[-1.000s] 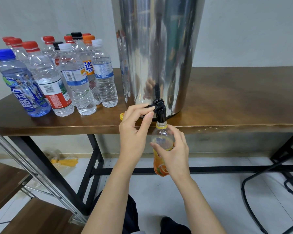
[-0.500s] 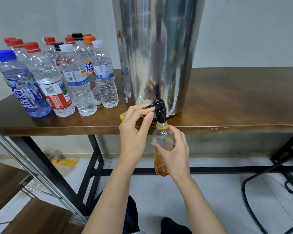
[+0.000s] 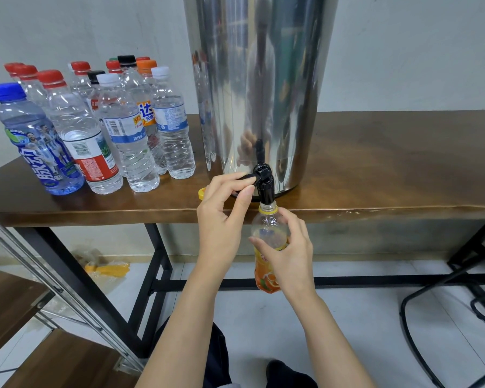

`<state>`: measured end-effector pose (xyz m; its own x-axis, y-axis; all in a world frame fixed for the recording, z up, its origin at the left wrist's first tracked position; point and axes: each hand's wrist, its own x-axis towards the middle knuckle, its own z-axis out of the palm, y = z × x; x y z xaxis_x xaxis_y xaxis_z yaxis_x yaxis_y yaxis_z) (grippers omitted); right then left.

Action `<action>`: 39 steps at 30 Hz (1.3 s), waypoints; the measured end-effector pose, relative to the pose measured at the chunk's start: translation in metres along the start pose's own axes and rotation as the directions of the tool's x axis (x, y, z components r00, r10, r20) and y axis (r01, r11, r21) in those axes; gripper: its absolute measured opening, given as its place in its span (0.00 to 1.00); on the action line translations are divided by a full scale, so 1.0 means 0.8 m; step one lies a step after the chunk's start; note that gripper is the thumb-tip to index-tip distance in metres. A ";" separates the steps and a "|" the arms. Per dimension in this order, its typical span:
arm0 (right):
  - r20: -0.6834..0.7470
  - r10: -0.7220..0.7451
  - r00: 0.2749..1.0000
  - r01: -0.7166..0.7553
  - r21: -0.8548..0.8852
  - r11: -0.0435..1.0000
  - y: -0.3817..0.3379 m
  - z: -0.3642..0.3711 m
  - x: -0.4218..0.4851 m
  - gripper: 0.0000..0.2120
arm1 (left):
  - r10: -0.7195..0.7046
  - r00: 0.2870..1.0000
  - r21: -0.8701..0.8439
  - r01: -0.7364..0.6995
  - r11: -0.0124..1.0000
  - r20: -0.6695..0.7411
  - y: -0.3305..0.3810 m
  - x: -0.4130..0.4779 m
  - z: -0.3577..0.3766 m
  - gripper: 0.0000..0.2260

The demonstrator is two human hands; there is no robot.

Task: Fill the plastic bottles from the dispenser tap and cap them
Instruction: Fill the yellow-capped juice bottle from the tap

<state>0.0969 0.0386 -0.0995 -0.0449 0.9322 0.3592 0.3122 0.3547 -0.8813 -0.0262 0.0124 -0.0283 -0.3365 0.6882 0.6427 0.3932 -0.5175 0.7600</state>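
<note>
While gripping the orange-labelled bottle in the right hand, fingers curled round its shoulder and label, holds its open yellow-ringed neck right under the black tap of the steel dispenser, just off the front edge of the desk. Pinches the tap lever between thumb and bent forefinger of the left hand, other fingers loosely curled. Yellow cap lying on the desk just behind that hand. Capped bottles standing clustered left of the dispenser.
</note>
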 end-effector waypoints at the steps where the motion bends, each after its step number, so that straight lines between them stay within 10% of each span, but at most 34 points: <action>1: 0.001 0.001 1.000 -0.001 0.002 1.000 0.000 0.000 0.000 0.31 | 0.000 1.000 -0.001 0.000 1.000 0.000 0.000 0.000 0.000 0.07; 39: -0.018 -0.013 1.000 0.013 0.014 1.000 0.007 0.002 -0.001 0.31 | 0.009 1.000 -0.023 -0.009 1.000 -0.006 -0.002 0.002 0.002 0.07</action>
<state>0.0971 0.0396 -0.1051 -0.0317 0.9261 0.3758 0.2982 0.3677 -0.8809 -0.0261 0.0153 -0.0286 -0.3382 0.6805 0.6501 0.3766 -0.5352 0.7561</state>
